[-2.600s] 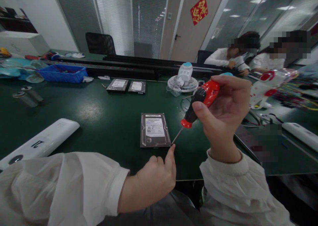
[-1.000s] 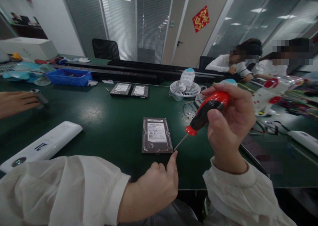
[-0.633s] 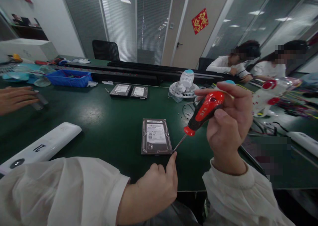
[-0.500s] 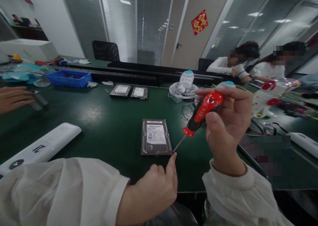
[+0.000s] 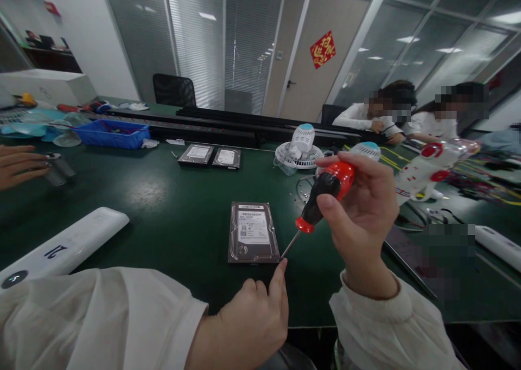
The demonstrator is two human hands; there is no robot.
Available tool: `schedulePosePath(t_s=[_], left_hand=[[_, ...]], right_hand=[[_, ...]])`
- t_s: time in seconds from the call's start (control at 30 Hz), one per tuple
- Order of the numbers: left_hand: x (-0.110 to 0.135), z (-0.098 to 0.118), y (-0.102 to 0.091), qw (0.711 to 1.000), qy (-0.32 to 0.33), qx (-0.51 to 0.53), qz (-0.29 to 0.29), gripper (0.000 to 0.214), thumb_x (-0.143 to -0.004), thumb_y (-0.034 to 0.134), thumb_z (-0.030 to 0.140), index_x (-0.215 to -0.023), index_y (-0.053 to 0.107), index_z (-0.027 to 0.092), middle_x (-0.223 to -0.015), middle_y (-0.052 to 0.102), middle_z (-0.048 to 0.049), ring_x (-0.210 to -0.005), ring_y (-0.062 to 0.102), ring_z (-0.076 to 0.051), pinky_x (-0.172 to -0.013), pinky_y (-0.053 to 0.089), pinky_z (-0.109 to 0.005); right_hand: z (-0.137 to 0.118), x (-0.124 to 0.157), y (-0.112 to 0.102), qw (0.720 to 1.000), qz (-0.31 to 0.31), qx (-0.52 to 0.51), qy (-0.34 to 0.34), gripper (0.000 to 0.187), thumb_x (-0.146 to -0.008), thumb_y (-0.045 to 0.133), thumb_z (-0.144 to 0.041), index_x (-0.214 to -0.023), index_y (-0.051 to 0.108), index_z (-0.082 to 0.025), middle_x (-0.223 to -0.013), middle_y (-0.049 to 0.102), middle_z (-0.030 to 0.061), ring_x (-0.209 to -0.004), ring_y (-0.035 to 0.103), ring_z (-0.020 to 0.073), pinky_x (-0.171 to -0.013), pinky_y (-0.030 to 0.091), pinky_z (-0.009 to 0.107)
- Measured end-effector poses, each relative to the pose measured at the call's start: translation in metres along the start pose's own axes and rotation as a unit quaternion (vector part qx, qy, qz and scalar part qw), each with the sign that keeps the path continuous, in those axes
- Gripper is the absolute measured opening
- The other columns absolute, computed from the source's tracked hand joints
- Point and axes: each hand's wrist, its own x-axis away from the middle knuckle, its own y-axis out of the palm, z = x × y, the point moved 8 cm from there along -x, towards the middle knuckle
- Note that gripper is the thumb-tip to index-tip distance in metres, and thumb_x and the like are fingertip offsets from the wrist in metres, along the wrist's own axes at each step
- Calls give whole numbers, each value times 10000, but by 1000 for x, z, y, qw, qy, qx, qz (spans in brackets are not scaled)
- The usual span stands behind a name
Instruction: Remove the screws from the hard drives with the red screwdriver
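Note:
A hard drive (image 5: pixel 252 234) lies label up on the green table in front of me. My right hand (image 5: pixel 362 207) grips a red and black screwdriver (image 5: pixel 315 202) by its handle. The shaft slants down to the left, with its tip at the drive's near right corner. Just below that corner is my left hand (image 5: pixel 260 310), index finger stretched to the screwdriver tip and the other fingers curled. Whatever the left fingertips may pinch is hidden or too small to make out.
Two more hard drives (image 5: pixel 209 156) lie farther back, near a blue bin (image 5: pixel 114 134). Small screws (image 5: pixel 303 195) are by a white fan (image 5: pixel 300 152). A white device marked 21 (image 5: pixel 69 245) rests at left, another person's hand (image 5: pixel 20 164) beyond it. A dark panel (image 5: pixel 411 261) lies at right.
The screwdriver handle has turned in my right hand, its black grip now facing me where red lettering showed. My left hand stays at the drive's corner. The view has shifted slightly.

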Motion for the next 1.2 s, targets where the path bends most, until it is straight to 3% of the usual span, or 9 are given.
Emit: schedulePosePath(t_s=[0.13,0.33,0.6,0.73,0.83,1.0,1.2], left_hand=[[0,-1,0,1000,-4,7,2,407,-932,480,187,-1211,720,13,-1333,613,-303,-561,658,-169,-443,457,-283],[1,-1,1,1000,-7,21,13,403,-954,439,185,-1159,747,27,-1319,624,-296,-543,655,-171,-419,449,-282],[-1,-1,-1,1000,-6,18,18,414,-970,432,214,-1175,739,26,-1306,644,-277,-514,636,-150,-421,451,-270],[0,-2,-3,999,-15,9,49,416,-972,429,231,-1144,759,46,-1281,667,-258,-475,600,-147,-395,432,-280],[-1,-2,-2,998,-17,8,54,403,-961,443,223,-1126,767,48,-1269,676,-252,-473,603,-149,-391,430,-279],[-3,-3,0,998,-20,5,57,422,-974,408,216,-1115,769,49,-1259,680,-248,-463,605,-151,-387,434,-280],[-2,0,4,998,-10,11,59,435,-996,385,225,-1084,773,49,-1254,682,-255,-466,615,-154,-374,418,-282]], right_hand=[[-1,0,-4,999,20,31,-6,497,-779,749,-274,-1263,663,-342,-1133,661,36,-940,649,212,-834,602,414],[8,5,1,999,-3,-40,32,498,-876,597,-269,-1374,591,-281,-1248,680,72,-1142,667,270,-997,572,504],[1,1,1,1000,-3,-4,8,593,-749,744,-143,-1309,627,-295,-1190,666,61,-1094,670,246,-940,593,442],[1,2,-3,1000,13,0,-11,497,-817,674,-207,-1303,653,-313,-1204,655,38,-1067,637,208,-916,587,388],[6,5,-1,1000,6,-14,10,475,-873,609,-273,-1347,622,-299,-1276,648,54,-1106,645,230,-970,577,435],[1,3,4,1000,-8,-17,7,610,-759,755,-190,-1331,573,-296,-1163,694,58,-1041,700,228,-889,612,406],[-1,3,2,1000,-3,-10,21,497,-825,687,-197,-1309,607,-274,-1189,682,67,-1096,681,235,-904,599,415]])
